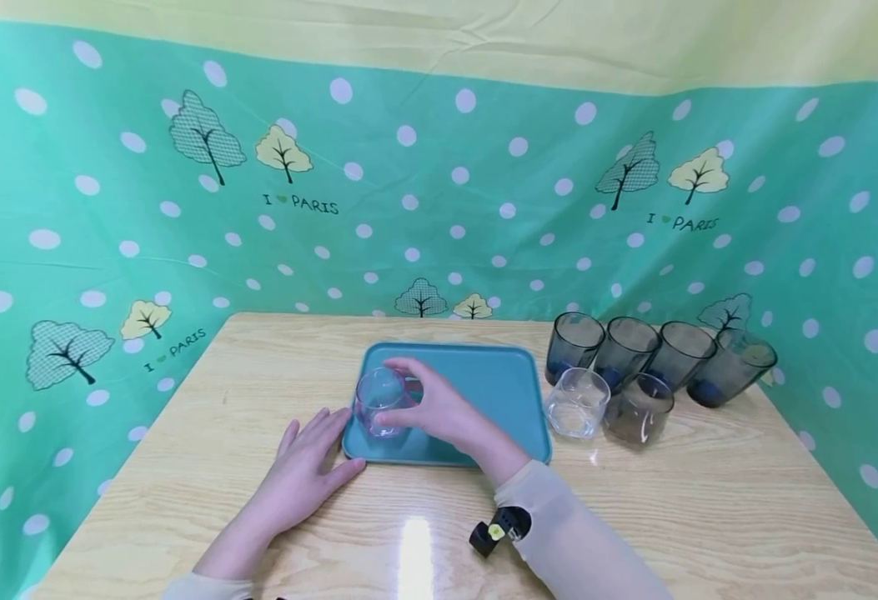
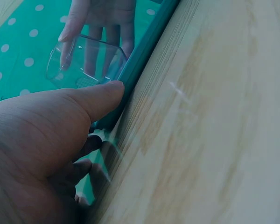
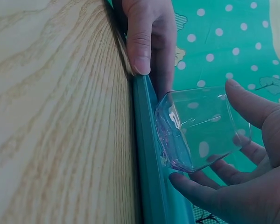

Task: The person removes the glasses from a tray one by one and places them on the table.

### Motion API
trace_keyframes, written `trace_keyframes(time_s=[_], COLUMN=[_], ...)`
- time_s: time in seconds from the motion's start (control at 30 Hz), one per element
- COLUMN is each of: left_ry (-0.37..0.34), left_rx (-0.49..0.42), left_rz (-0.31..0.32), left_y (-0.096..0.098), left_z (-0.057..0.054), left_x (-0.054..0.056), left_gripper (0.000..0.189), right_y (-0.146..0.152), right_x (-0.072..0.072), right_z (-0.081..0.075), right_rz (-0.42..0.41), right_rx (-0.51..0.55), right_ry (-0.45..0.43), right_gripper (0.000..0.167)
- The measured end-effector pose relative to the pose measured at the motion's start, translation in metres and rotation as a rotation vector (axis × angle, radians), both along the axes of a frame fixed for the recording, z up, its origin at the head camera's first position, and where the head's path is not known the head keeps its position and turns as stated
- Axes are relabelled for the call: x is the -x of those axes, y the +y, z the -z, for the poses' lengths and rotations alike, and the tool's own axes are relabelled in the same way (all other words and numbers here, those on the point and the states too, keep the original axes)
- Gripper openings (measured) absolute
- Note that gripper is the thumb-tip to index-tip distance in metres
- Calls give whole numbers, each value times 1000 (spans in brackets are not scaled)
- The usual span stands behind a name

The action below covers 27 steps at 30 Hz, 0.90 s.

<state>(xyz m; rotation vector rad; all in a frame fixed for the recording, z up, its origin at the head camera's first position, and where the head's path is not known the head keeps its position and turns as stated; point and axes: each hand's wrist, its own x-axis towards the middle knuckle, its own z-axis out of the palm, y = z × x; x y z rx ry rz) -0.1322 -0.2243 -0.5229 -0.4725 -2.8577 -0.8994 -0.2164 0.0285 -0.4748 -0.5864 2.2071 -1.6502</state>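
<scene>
A clear glass tumbler with a faint pink tint [image 1: 380, 403] stands at the left end of a blue-green tray [image 1: 476, 392]. My right hand [image 1: 439, 408] grips it from the right, thumb on the near side and fingers on the far side. The right wrist view shows the tumbler [image 3: 200, 128] between that hand's thumb and fingers, its base close to the tray. At the tray's front left corner, my left hand [image 1: 307, 471] touches the edge. Its thumb [image 2: 105, 100] lies on the front rim in the left wrist view, and its other fingers reach along the left side.
Several dark tinted tall glasses [image 1: 626, 346] stand at the back right of the wooden table [image 1: 671, 508]. Before them are a clear short tumbler [image 1: 577, 404] and a brownish short tumbler [image 1: 639, 410], close to the tray's right edge. A dotted cloth [image 1: 408, 208] hangs behind the table.
</scene>
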Motion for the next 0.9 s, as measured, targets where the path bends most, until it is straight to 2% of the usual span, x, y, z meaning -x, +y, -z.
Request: trace_keyframes(time_s=[0.33, 0.9], left_ry=[-3, -12], left_rx=[1, -4], left_rz=[-2, -2], left_y=[-1, 1], left_z=[1, -1], left_x=[0, -1], left_gripper=[81, 81], right_y=[-1, -1], right_x=[-2, -1], right_z=[0, 4], right_rz=[9, -1], right_rx=[-36, -24], right_ry=[3, 3], right_gripper=[87, 82])
